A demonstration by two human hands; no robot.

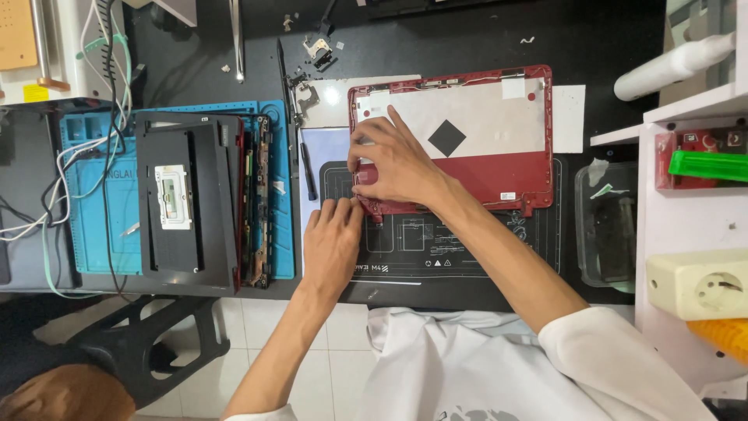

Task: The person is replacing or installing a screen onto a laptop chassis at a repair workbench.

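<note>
Head view: red laptop lid shell [499, 168] lies inside-up on the black work mat [467, 249], upper centre of the dark tabletop [436, 39]; silver foil lining with a black diamond pad covers its upper part, bare red plastic below. Right hand [397, 164] lies flat on the shell's left portion, fingers spread and fanned toward the left edge, palm over the lower-left corner, pressing down rather than gripping. Left hand [333, 242] sits just below and left of that corner, on the mat, fingers curled, fingertips bunched right at the shell's bottom-left edge; they touch or nearly touch the right hand's thumb side. Cannot tell if the left fingertips pinch anything, spot is too small. So the shell is mostly right of and above both hands, only its left end covered. Left of the hands: black spudger [308, 168] lying beside the shell, then a disassembled black laptop base [191, 206] on a blue repair mat [93, 195]. Loose hinge brackets [308, 90] above the shell's left corner. Clear plastic tray [608, 226] right of the mat.
</note>
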